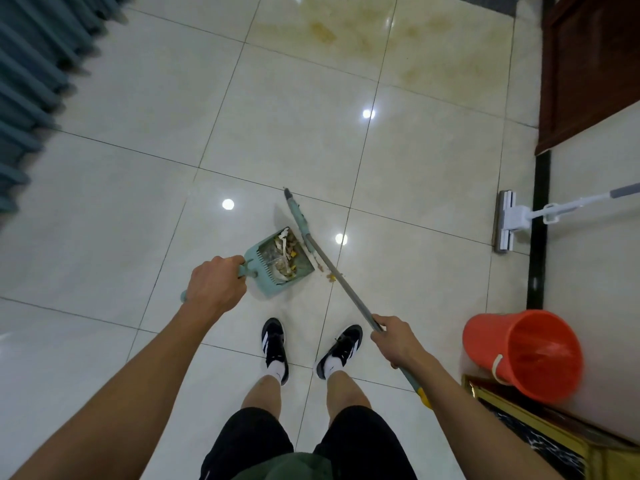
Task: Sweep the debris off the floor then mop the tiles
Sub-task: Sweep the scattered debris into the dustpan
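Ridged teal dustpan (277,268), glossy tiles (138,168)

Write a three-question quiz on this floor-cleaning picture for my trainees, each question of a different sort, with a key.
1. True or false: the dustpan already holds debris.
2. Which hand grips the broom handle? A left hand B right hand
3. Fill in: the mop rests near the wall, and the orange ____ stands beside the person.

Key: 1 true; 2 B; 3 bucket.
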Tool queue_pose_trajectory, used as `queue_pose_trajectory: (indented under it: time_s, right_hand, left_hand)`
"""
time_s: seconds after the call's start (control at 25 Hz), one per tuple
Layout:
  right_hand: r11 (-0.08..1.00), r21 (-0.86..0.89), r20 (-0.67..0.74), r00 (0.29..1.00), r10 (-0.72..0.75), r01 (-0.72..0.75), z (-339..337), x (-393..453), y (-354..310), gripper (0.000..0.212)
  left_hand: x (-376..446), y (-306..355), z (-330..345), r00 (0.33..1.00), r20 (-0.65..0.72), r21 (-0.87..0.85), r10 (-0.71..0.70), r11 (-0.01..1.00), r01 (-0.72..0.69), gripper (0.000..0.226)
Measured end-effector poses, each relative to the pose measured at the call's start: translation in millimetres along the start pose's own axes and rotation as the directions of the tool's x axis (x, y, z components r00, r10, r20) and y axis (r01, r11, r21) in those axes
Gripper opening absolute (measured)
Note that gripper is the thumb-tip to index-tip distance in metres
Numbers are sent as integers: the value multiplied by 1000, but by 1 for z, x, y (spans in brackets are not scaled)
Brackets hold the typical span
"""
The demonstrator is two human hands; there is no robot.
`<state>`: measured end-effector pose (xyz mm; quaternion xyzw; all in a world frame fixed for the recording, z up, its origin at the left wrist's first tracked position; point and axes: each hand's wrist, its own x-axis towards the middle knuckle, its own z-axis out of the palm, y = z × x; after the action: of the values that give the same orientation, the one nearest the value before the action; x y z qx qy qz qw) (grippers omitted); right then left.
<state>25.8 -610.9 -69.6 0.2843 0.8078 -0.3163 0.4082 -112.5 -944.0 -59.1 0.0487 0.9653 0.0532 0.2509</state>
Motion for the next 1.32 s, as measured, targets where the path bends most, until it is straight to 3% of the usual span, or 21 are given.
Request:
queue_pose_trajectory:
  time_s: [0.28, 0.64, 1.0, 1.32]
  right_hand:
    - [991, -125, -13, 998, -56, 53, 9, 25, -21, 40]
    - [969, -231, 103, 992, -70, 92, 41, 36, -44, 35]
    - [994, -77, 175, 982, -67, 81, 49, 23, -35, 34]
    - [997, 22, 92, 993, -73, 71, 37, 1, -17, 27]
  left_hand:
    - [-18, -25, 11, 999, -10, 12, -48, 999, 49, 13]
    - [-15, -16, 17, 1000, 1, 16, 1, 1000, -1, 17]
    - [-15, -8, 18, 1000, -4, -10, 26, 1000, -26, 18]
    - [-18, -17, 14, 1000, -10, -24, -24, 999, 23, 16]
